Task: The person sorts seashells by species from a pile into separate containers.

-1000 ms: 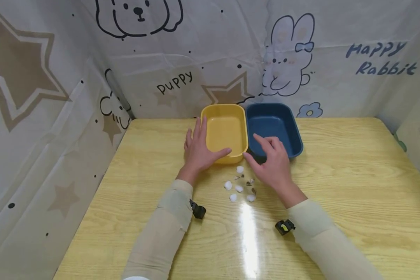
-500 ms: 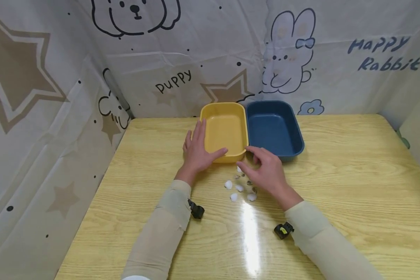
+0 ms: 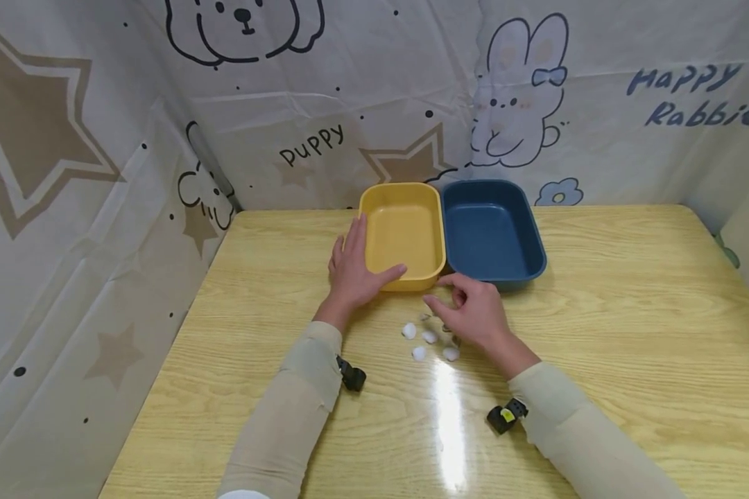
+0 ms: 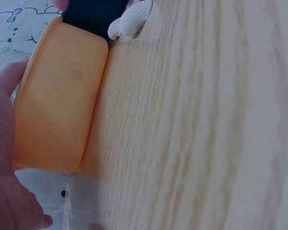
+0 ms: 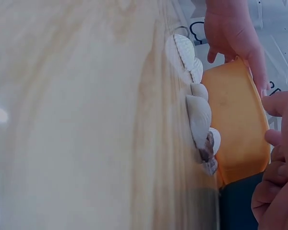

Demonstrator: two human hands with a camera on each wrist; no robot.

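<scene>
My left hand (image 3: 351,276) rests at the near left corner of a yellow box (image 3: 406,239), fingers stretched along its left side and thumb over the near rim. A dark blue box (image 3: 494,239) stands against it on the right. My right hand (image 3: 479,312) is over the shells just in front of both boxes, thumb and index finger apart with nothing between them, the other fingers bent. White seashells (image 3: 408,330) lie loosely on the table below, and a darker brown shell (image 5: 209,146) is among them in the right wrist view. Part of the group is hidden by the right hand.
The wooden table (image 3: 274,277) ends at a printed cloth (image 3: 412,90) behind the boxes, and more cloth hangs along the left. Small black cameras (image 3: 352,376) sit on both wrists. A bright reflection streaks the table in front of the shells.
My right hand has come from over the blue box down and toward me, to the far side of the shells. The left hand stays on the yellow box.
</scene>
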